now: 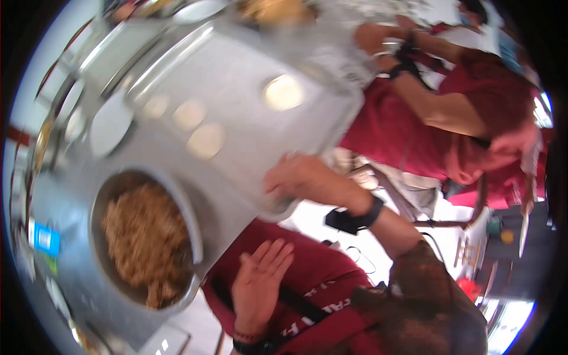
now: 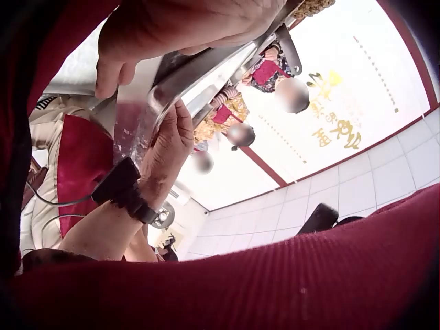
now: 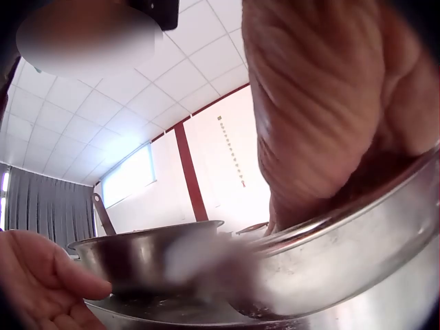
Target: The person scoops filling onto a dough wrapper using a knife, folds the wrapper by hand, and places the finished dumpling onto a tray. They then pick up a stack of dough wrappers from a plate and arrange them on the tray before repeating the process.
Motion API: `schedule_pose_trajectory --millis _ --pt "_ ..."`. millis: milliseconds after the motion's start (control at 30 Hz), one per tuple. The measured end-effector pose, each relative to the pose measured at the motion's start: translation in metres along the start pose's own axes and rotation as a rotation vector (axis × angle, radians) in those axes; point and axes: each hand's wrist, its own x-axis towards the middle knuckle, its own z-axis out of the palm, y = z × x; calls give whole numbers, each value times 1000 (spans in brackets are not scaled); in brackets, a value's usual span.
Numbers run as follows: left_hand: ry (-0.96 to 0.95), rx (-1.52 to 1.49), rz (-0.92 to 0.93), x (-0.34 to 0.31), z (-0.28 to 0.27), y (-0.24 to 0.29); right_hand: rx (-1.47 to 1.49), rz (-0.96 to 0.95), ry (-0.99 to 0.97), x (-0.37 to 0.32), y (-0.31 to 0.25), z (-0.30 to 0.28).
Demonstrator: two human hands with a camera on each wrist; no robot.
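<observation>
This is a canteen or banquet-hall kitchen. A long steel table point(image 1: 236, 89) carries a big steel bowl point(image 1: 198, 236) of rice point(image 1: 145, 236) and plates point(image 1: 109, 124). People in matching red tops point(image 1: 408, 130) stand around it, under a tiled ceiling point(image 3: 103, 96). Gold lettering point(image 2: 337, 130) marks one wall, and grey curtains point(image 3: 41, 206) hang by a window.

Right hand point(image 1: 299, 177): forearm stretched forward, black strap on the wrist, fingers curled over the tray point(image 1: 236, 77) rim, gripping. Left hand point(image 1: 260, 281): held low, close to the torso, fingers straight and slightly spread, holding nothing, dark band at the wrist.
</observation>
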Motion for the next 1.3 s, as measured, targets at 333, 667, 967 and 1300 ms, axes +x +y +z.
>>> schedule_pose_trajectory --millis 333,667,967,1300 --pt "-174 2 -128 -32 10 30 42 68 10 6 -25 9" --pt "-220 72 -159 -41 2 18 77 73 4 10 -19 26" --pt "-268 66 -161 -45 -2 21 -45 84 75 10 -28 26" --pt "-255 79 -135 -52 -14 23 -169 27 236 13 -25 36"
